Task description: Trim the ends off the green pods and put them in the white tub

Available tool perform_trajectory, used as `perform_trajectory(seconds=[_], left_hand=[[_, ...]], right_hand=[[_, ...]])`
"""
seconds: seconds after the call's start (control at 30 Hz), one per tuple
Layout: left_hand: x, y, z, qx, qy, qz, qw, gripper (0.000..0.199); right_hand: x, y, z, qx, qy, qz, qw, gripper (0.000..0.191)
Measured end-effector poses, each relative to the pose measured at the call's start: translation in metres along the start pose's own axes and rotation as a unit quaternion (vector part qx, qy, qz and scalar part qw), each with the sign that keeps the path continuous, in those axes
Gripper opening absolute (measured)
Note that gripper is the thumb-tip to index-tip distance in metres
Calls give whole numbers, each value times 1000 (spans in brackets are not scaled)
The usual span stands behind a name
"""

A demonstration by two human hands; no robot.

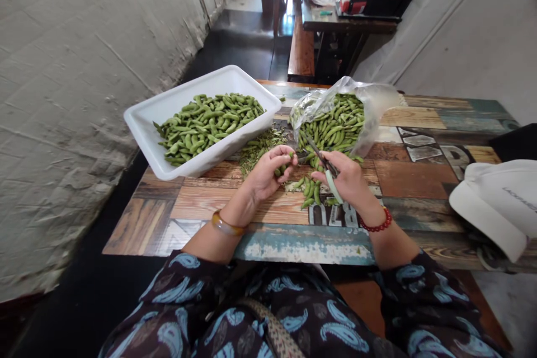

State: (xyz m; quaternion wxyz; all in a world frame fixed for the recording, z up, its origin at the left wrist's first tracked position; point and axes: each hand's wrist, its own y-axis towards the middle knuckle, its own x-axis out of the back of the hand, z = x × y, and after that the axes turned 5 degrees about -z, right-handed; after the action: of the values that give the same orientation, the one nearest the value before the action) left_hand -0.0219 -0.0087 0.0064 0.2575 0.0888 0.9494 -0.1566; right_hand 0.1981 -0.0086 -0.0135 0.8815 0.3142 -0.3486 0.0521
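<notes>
My left hand [272,172] is curled around green edamame pods [282,169], with a bit of green showing at the fingertips. In my right hand [346,176] is a pair of scissors [332,183] with pale green handles, its blades angled up to the left. Between my hands, a few loose pods [311,190] lie on the table. Behind them an open clear plastic bag [373,106] spills a heap of pods [335,126]. To the left a white plastic tub [201,172] holds many pods [210,123]. Trimmed scraps [262,151] are piled beside the tub.
The patchwork wooden table [218,204] runs across in front of me. A white cap [499,196] rests at its right end. A grey wall [92,56] stands on the left. Farther back are a bench [301,50] and another table [319,17] with a black tray of goods.
</notes>
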Motion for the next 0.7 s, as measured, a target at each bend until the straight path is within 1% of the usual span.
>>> perform_trajectory(seconds=[0.07,0.13,0.23,0.27,0.3,0.33,0.37,0.4,0.43,0.47,0.5,0.53,0.57,0.6,0.63,0.67,0.7], left_hand=[[-1,-2,-6,5,-18,-7,1000,29],[-3,-5,-15,-20,-15,-23,999,31],[-2,-4,-35,-99,35,-60,993,29],[0,-1,-44,-134,70,-79,985,26],[4,2,-55,-175,118,-105,972,22],[10,7,-67,-217,173,-139,951,18],[18,12,-79,-256,233,-176,921,15],[26,18,-91,-291,297,-213,884,13],[35,23,-104,-322,365,-248,837,14],[43,26,-115,-357,436,-281,777,16],[50,29,-125,-381,504,-302,714,16],[54,29,-131,-388,564,-286,671,17],[56,28,-135,-395,604,-275,635,18],[55,25,-134,-401,629,-264,612,20],[51,22,-129,-404,642,-250,602,20],[45,18,-120,-404,644,-234,606,17],[38,14,-107,-399,642,-212,620,13]], right_hand=[[2,2,-4,-9,5,-31,999,46],[4,4,-5,-18,9,-50,999,46],[7,5,-5,-31,14,-60,998,47],[8,5,-5,-33,16,-61,997,48],[9,5,-5,-34,17,-64,997,48],[9,5,-4,-34,18,-67,997,49],[9,5,-4,-32,18,-69,997,49],[10,5,-3,-29,18,-71,997,48],[10,5,-3,-24,17,-74,997,47],[10,5,-2,-18,16,-77,997,46],[10,5,-2,-13,17,-79,997,45],[11,5,-1,-9,17,-81,997,45],[11,6,-1,-9,16,-83,996,44],[12,6,0,-10,16,-84,996,43],[12,6,0,-13,15,-84,996,43],[13,7,0,-16,14,-83,996,42],[13,7,0,-17,15,-83,996,41]])
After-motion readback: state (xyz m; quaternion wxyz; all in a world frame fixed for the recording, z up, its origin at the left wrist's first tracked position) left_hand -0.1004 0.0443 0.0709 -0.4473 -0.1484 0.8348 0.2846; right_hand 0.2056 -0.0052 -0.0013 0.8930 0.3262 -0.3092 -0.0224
